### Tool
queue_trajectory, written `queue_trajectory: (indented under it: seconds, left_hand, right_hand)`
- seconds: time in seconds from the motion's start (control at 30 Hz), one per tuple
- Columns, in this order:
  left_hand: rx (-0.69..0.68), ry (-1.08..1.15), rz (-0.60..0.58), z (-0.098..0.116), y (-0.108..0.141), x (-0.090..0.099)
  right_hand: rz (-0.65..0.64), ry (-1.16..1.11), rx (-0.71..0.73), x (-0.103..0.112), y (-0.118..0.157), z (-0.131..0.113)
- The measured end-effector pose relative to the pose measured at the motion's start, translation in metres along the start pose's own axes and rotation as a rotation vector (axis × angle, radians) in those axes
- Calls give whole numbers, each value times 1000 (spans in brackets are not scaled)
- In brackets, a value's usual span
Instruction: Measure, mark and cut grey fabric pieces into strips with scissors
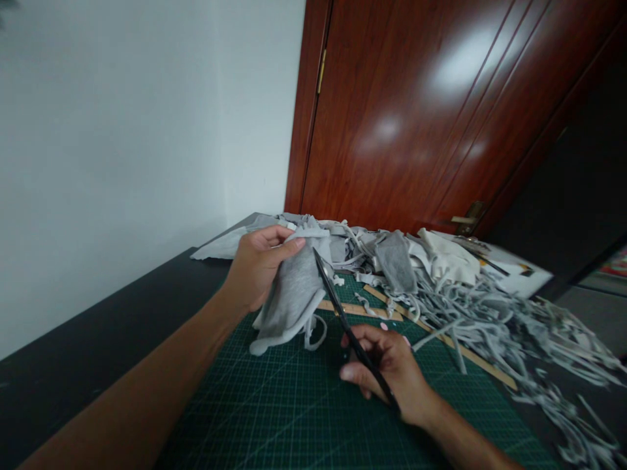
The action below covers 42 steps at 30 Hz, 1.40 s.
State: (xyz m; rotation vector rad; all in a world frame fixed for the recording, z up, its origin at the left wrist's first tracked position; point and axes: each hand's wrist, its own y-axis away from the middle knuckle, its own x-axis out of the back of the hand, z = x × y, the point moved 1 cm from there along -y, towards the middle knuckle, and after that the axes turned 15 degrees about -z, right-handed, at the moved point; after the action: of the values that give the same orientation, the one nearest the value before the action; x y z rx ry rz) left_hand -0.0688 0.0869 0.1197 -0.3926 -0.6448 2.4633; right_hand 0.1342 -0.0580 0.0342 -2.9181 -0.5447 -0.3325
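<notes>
Between the thumb and fingers of my left hand [262,264] a piece of grey fabric [296,287] is pinched by its upper edge. It hangs down over the green cutting mat [255,405], and a thin strip curls off its lower right side. My right hand [386,369] grips a pair of black-handled scissors [336,300]. The blades point up and away, with their tips at the right edge of the fabric. Whether the blades are parted I cannot tell.
A heap of grey fabric strips [499,320] spreads over the right side. Folded grey cloth [396,261] and white cloth [448,258] lie at the back. Wooden rulers [477,359] rest on the mat. Behind the dark table [122,313] stand a white wall and a brown door [392,130].
</notes>
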Motion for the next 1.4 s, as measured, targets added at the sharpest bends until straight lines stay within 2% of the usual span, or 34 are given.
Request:
queue_trajectory:
  seconds: [0.17, 0.33, 0.43, 0.6, 0.9, 1.07, 1.2, 1.4]
  left_hand:
    - [106, 146, -92, 3, 0, 0]
    - [133, 197, -58, 3, 0, -3]
    - [101, 144, 14, 2, 0, -2]
    - [-49, -37, 147, 1, -2, 4]
    - [-201, -303, 116, -4, -3, 8]
    - [-138, -355, 69, 2, -1, 6]
    - [-19, -231, 53, 5, 2, 2]
    - [-89, -173, 88, 3, 1, 1]
  right_hand:
    - [1, 2, -13, 0, -1, 1]
    - [-9, 2, 26, 1, 0, 3]
    - [-14, -5, 24, 0, 1, 4]
    - [-24, -9, 7, -1, 0, 4]
    - [-44, -54, 43, 0, -1, 9]
    - [-55, -67, 72, -1, -1, 10]
    - [-59, -82, 79, -1, -1, 11]
    - [-64, -102, 78, 0, 0, 15]
